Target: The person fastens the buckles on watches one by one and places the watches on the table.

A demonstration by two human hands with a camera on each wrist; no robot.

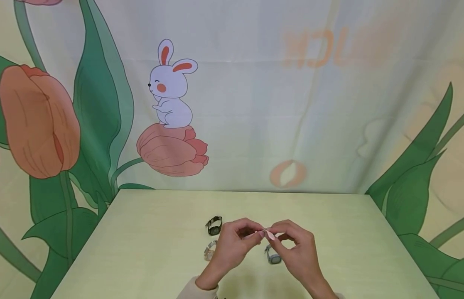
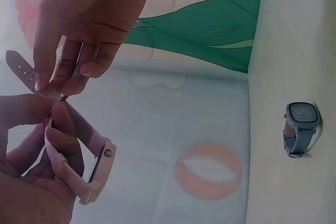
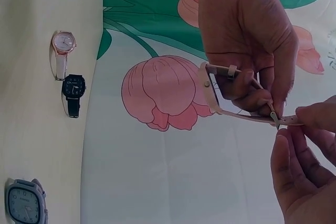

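Note:
A pale pink wristwatch (image 2: 103,174) with a square case is held up above the table between both hands. My left hand (image 1: 232,246) grips its strap near the buckle (image 3: 274,115), with the case hanging beside the fingers. The holed strap end (image 2: 21,70) runs through the buckle, and my right hand (image 1: 300,251) pinches it between thumb and finger. In the head view, the hands hide most of this watch; only a bit of pink strap (image 1: 270,235) shows.
On the pale table (image 1: 142,232), a black watch (image 1: 214,226) and a rose-gold watch (image 3: 64,43) lie left of the hands. A blue-grey watch (image 2: 302,121) lies behind the right hand. A printed curtain (image 1: 239,104) hangs at the table's far edge.

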